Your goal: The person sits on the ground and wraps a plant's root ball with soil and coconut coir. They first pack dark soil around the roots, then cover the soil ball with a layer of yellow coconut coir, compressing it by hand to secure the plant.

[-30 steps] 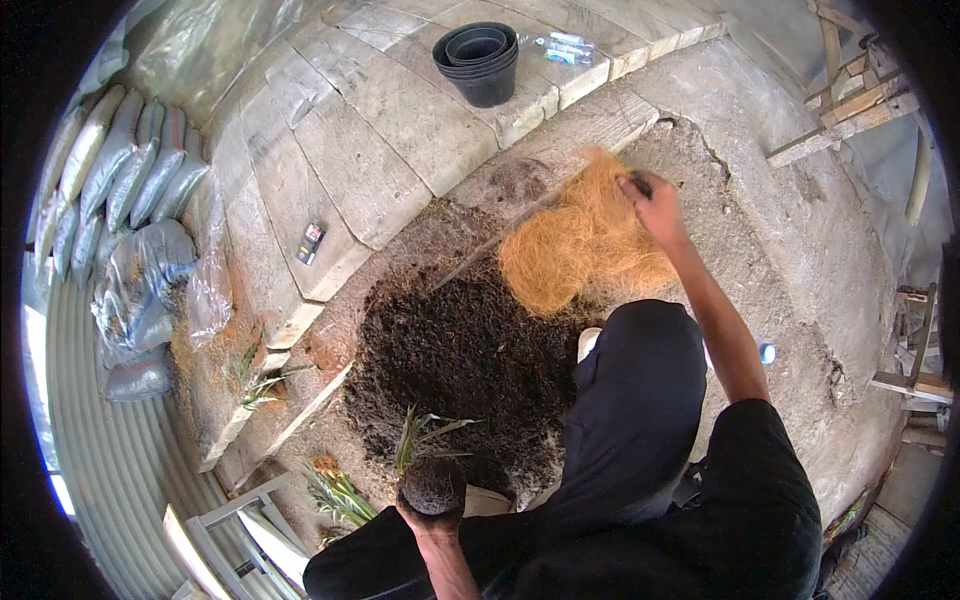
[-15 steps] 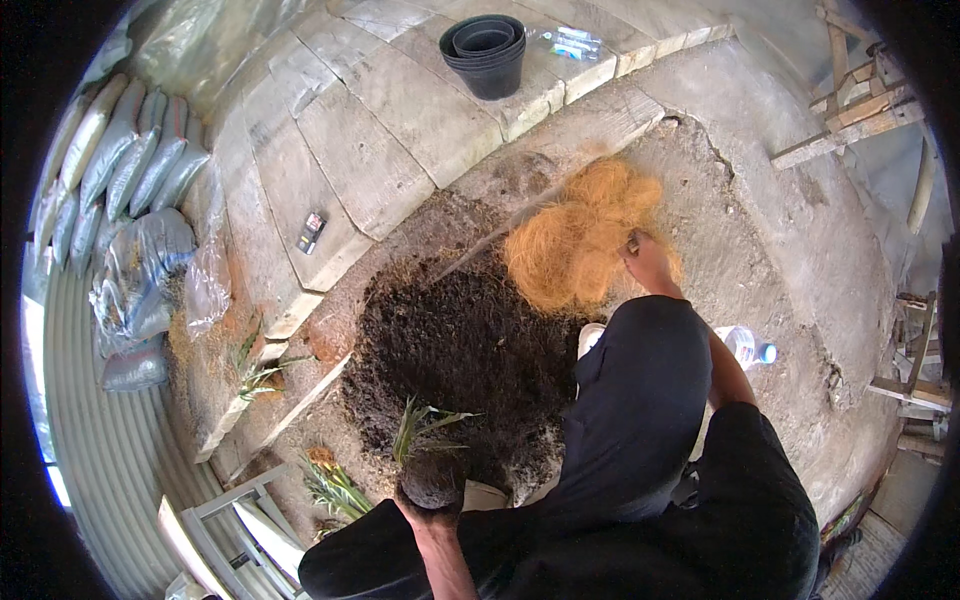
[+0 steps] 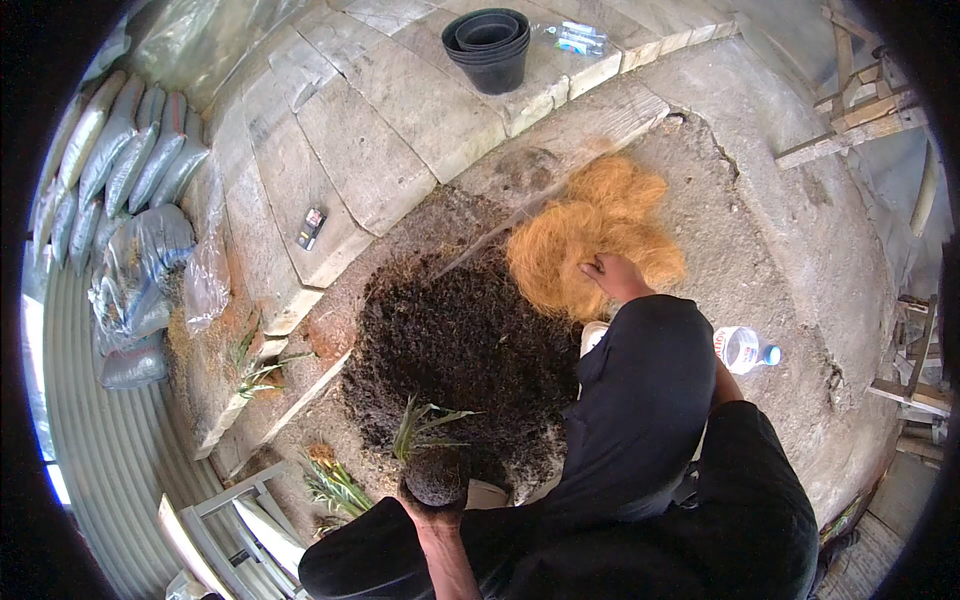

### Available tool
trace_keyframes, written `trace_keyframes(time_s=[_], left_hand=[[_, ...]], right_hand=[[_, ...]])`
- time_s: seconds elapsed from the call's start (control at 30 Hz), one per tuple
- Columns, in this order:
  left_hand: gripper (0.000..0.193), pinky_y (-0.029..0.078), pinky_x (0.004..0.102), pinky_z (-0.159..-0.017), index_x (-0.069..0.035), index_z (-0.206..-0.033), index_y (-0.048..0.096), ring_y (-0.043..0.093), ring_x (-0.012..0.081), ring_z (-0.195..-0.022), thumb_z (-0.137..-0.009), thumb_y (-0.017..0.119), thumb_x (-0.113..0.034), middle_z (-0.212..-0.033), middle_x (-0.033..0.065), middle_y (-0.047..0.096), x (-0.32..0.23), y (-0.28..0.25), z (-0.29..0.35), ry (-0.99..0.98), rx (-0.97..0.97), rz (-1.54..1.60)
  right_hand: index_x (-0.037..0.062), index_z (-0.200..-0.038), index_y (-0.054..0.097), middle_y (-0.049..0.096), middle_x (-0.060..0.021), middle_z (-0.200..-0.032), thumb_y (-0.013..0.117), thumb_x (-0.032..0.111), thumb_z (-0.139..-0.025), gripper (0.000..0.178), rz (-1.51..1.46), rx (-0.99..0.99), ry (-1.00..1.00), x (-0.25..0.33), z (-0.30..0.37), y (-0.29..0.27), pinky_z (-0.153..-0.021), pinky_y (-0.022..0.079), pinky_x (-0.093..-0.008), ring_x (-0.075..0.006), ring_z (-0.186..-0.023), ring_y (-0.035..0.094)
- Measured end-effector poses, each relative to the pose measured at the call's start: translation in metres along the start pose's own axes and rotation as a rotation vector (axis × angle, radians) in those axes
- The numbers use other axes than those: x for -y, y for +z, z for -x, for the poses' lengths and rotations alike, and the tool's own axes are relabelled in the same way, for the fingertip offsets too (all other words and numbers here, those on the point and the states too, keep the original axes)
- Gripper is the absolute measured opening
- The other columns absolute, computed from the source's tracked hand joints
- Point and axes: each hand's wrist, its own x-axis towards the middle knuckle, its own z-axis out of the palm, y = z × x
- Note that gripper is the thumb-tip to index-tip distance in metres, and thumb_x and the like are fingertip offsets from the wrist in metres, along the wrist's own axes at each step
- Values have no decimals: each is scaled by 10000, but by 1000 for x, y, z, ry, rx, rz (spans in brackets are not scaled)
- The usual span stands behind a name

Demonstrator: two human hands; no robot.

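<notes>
My left hand (image 3: 428, 508) is closed round a dark, round root ball (image 3: 437, 476). A small plant with narrow, spiky green leaves (image 3: 420, 425) sticks out of it toward the soil. Over at the orange-brown coconut fibre (image 3: 575, 245), my right hand (image 3: 617, 278) has its fingers pinched together against the near right part of the heap. What is between the fingertips looks like strands of this fibre, though they are small to see. A broad heap of dark soil (image 3: 450, 340) lies between the two hands.
Black nested pots (image 3: 487, 55) and clear bottles (image 3: 578, 40) stand on the far slabs. A bottle with a blue cap (image 3: 740, 350) lies by my right arm. More spiky plants (image 3: 338, 488) lie at near left; filled sacks (image 3: 130, 150) are stacked far left.
My right hand has moved left and slightly nearer across the fibre heap, its fingers now pinched at the fibre. The left hand stays in place with the root ball.
</notes>
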Motion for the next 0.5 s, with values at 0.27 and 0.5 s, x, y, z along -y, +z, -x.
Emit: trace_keyframes(time_s=[0.27,0.5], left_hand=[[511,450,531,-938,-87,-1168,578,564,354,-1072,-808,506,-443,-1159,147,600,2,1,-1,-24,32,9],[446,477,507,-907,-88,-1169,573,564,330,-1062,-878,427,-391,-1152,142,601,2,9,6,-52,-47,40]], right_hand=[[-12,-1091,630,662,-165,-937,582,432,-887,491,-472,-140,-232,4,12,-53,-812,487,-379,-276,-930,627],[52,-1202,558,622,-97,-1112,548,459,-902,505,-1136,-125,153,-14,8,-48,-803,491,-347,-216,-916,617]])
